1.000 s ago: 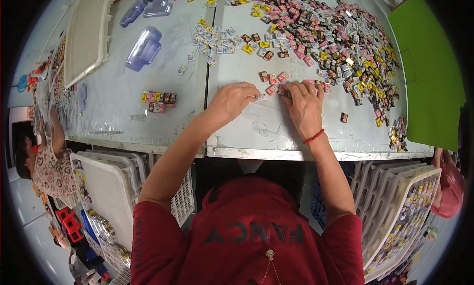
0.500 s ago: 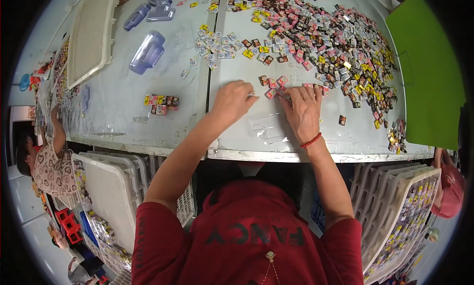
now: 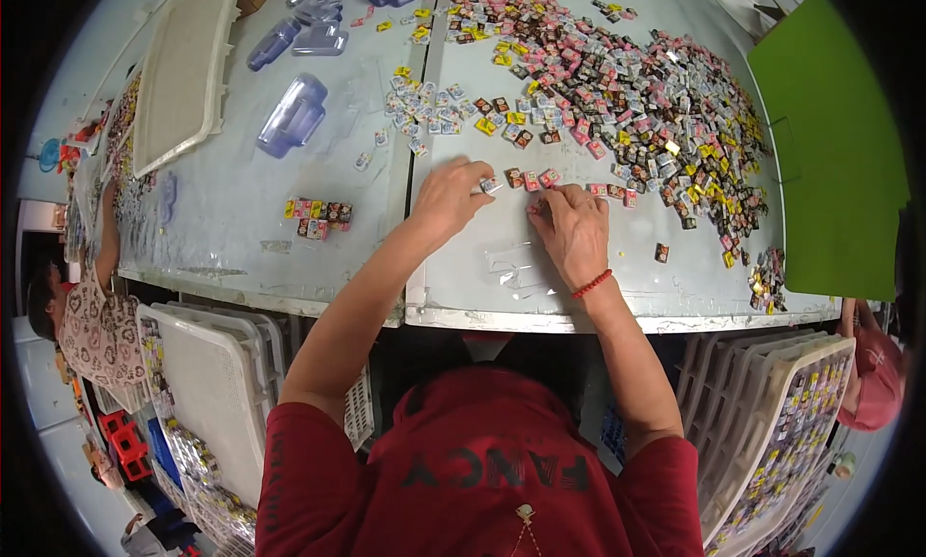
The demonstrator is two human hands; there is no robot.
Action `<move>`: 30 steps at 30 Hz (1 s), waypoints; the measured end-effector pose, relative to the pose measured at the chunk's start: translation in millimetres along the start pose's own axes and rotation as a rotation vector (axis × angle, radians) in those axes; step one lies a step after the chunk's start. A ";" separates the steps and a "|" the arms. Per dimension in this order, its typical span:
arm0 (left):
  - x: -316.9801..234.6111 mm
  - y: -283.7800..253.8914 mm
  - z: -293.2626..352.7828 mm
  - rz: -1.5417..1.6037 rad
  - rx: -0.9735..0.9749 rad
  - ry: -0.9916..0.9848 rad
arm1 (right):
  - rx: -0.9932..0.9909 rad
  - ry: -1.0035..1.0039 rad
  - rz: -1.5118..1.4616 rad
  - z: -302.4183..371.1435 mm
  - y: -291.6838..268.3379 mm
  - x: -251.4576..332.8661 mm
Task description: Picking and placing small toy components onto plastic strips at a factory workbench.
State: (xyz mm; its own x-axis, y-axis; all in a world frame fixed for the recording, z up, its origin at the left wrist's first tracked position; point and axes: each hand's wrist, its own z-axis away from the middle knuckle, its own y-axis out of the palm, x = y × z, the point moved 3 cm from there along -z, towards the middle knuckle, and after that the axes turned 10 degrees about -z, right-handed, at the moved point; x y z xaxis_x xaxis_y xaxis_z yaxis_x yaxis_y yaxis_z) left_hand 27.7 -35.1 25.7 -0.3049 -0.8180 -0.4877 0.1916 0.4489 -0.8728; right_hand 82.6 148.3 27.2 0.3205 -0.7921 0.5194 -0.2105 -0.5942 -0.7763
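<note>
My left hand point(image 3: 449, 200) pinches a small white-and-blue box point(image 3: 491, 185) between thumb and fingertips, just above the table's near middle. To the right of that box stand a small brown box point(image 3: 514, 178) and two pink ones, side by side in a short row. My right hand point(image 3: 575, 231), with a red bead bracelet point(image 3: 591, 285) at the wrist, has thumb and fingers closed on a small pink box point(image 3: 535, 209), partly hidden by the fingertips. Beyond its knuckles lie a few pink and brown boxes point(image 3: 613, 192). A clear plastic piece point(image 3: 516, 265) rests between my forearms.
A large heap of small mixed boxes point(image 3: 637, 104) covers the far right. To the left are a small block of boxes point(image 3: 318, 219), clear molded trays point(image 3: 292, 116) and a white crate point(image 3: 183, 84). A green panel point(image 3: 830, 142) borders the right; stacked crates point(image 3: 772, 441) stand below the table edge.
My right hand has moved left and nearer, closing on a pink box. The brown and pink boxes now form a straighter row. The white-and-blue box in my left hand shows more clearly.
</note>
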 end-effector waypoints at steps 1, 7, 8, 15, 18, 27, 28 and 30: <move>0.5 0.7 0.7 -0.019 -0.079 0.123 | 0.003 -0.001 0.000 1.1 0.7 0.4; 6.9 11.8 -0.6 0.002 -0.172 0.367 | -0.038 -0.162 -0.079 2.1 4.4 3.4; 5.1 12.9 -0.6 0.004 -0.172 0.369 | -0.040 -0.177 -0.080 1.3 5.8 1.7; 2.9 15.2 3.0 -0.099 -0.292 0.310 | -0.064 -0.190 -0.110 -0.4 -11.4 4.5; 3.6 12.9 3.6 -0.157 -0.275 0.160 | -0.081 -0.041 -0.059 -16.8 -24.2 -18.5; 5.9 4.7 -10.3 -0.040 0.020 0.028 | 0.091 0.057 -0.126 -35.9 -12.9 -55.1; 4.5 5.6 -11.3 -0.026 0.027 0.032 | 0.108 0.048 -0.142 -34.7 -12.0 -52.6; -4.0 6.2 -12.9 -0.007 0.000 0.046 | 0.124 0.044 -0.158 -32.0 -9.2 -50.0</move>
State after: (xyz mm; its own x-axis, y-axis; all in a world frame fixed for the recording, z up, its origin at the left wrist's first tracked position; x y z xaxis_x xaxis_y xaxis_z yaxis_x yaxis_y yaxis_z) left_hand 18.0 -24.4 22.0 -0.3487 -0.8040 -0.4816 0.1890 0.4430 -0.8764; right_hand 38.9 189.0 19.8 0.2990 -0.6971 0.6517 -0.0445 -0.6923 -0.7202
